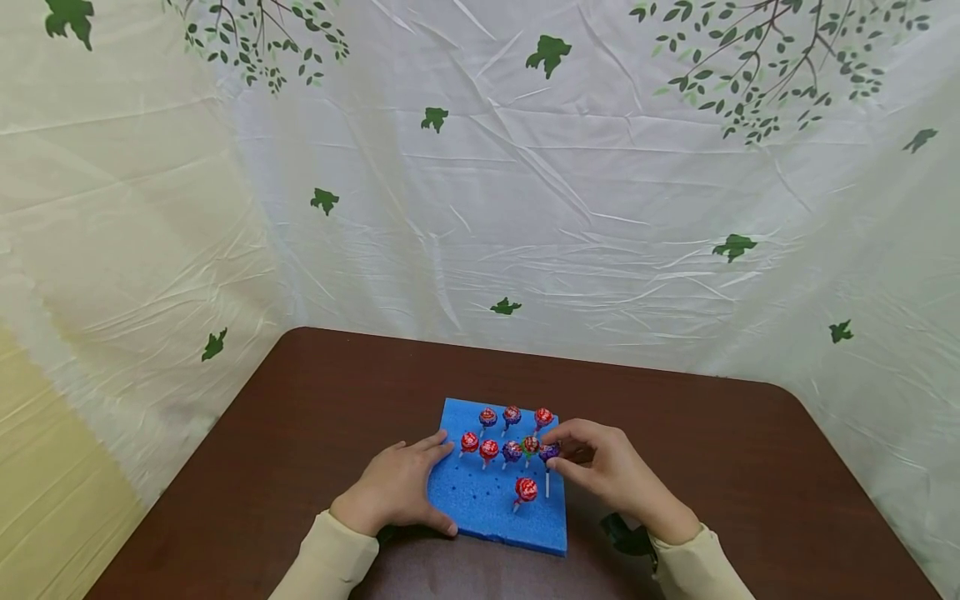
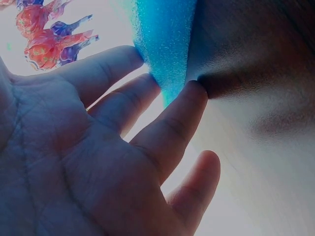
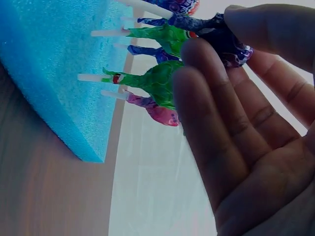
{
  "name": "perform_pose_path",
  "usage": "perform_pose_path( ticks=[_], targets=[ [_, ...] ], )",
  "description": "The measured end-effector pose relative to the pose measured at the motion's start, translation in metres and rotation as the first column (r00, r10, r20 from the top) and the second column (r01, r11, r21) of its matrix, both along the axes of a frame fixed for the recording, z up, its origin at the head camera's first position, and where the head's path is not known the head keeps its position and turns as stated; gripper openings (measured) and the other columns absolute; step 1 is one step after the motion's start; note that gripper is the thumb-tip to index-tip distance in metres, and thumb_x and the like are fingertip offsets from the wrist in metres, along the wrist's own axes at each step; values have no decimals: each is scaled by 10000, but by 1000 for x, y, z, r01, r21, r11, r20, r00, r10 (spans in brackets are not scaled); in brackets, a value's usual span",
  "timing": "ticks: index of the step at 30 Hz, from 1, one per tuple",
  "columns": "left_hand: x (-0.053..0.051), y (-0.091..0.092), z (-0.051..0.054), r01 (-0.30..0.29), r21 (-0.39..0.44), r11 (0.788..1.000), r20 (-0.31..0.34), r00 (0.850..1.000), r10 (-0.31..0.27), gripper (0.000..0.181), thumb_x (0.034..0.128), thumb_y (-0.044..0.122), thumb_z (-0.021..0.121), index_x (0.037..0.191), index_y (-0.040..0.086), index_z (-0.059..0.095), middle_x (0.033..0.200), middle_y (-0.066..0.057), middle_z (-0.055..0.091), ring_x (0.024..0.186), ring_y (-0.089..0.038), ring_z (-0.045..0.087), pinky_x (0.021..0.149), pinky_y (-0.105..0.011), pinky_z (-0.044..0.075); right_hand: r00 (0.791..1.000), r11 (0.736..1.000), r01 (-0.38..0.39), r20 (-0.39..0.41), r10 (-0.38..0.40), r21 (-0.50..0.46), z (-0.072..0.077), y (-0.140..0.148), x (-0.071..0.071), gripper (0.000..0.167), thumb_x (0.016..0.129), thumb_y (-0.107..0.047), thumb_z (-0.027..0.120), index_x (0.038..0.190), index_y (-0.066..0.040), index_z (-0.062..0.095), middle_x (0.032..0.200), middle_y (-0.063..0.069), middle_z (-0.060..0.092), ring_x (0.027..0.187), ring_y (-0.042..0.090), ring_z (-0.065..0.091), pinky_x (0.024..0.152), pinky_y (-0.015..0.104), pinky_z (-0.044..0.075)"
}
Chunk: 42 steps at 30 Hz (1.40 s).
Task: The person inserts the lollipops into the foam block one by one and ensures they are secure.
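A blue foam board (image 1: 487, 521) with small holes lies on the table, several wrapped lollipops standing in it. My left hand (image 1: 397, 483) lies along its left edge, fingers spread and fairly straight; in the left wrist view fingertips touch the foam's side (image 2: 165, 44). Over the board's right side, my right hand (image 1: 611, 467) pinches a purple-wrapped lollipop (image 1: 550, 452) by its wrapped head, the white stick pointing down. Whether that stick's tip is in the foam, I cannot tell. Beside it, the right wrist view has a green-wrapped lollipop (image 3: 152, 83) in the board.
One red lollipop (image 1: 526, 490) stands apart, nearer the board's front. A red lollipop (image 1: 543, 417) is in the back row. The dark brown table (image 1: 360, 383) extends around the board, and a pale leaf-print curtain (image 1: 480, 208) hangs behind it.
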<state>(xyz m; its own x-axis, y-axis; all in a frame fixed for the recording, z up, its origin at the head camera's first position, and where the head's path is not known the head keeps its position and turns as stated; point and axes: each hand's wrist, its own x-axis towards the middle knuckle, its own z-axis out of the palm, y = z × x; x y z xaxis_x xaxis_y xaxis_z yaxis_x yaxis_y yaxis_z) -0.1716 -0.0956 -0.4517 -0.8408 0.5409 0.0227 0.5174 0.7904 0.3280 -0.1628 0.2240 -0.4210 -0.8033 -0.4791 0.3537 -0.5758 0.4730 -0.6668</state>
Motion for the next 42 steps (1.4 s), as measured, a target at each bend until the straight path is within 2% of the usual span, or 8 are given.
perform_pose_path(
  ticks=[7, 14, 26, 42],
  targets=[
    [0, 1, 1, -7, 1, 1000, 4, 1000, 7, 1076, 582, 689, 836, 1441, 107, 548, 1529, -84, 442, 1322, -272, 505, 1072, -584, 358, 1000, 1000, -18, -10, 18, -1, -3, 0, -3, 309, 861, -68, 789, 1150, -133, 699, 1060, -42, 675, 830, 134, 696, 698, 299, 592],
    [-1, 1, 1, -11, 1, 1000, 9, 1000, 11, 1077, 583, 688, 838, 1443, 108, 546, 1532, -82, 438, 1318, -269, 510, 1076, -577, 356, 998, 999, -45, -37, 45, 20, -2, -1, -3, 362, 816, 4, 808, 1142, -124, 716, 1065, -43, 663, 807, 107, 675, 688, 287, 589],
    [0, 2, 4, -13, -5, 1000, 14, 1000, 13, 1075, 585, 682, 843, 1444, 110, 543, 1532, -81, 438, 1319, -266, 509, 1077, -572, 357, 999, 998, -43, -6, 43, 48, 0, -4, -2, 386, 799, 20, 817, 1134, -141, 710, 1096, -59, 659, 843, 97, 679, 718, 276, 584],
    [0, 3, 6, -17, 3, 1000, 27, 999, 17, 1072, 590, 675, 846, 1448, 109, 539, 1537, -84, 431, 1332, -266, 494, 1081, -576, 348, 997, 996, -77, 36, 75, 53, 4, 1, -3, 356, 810, 2, 813, 1137, -92, 708, 1066, -55, 660, 841, 110, 685, 718, 272, 583]
  ],
)
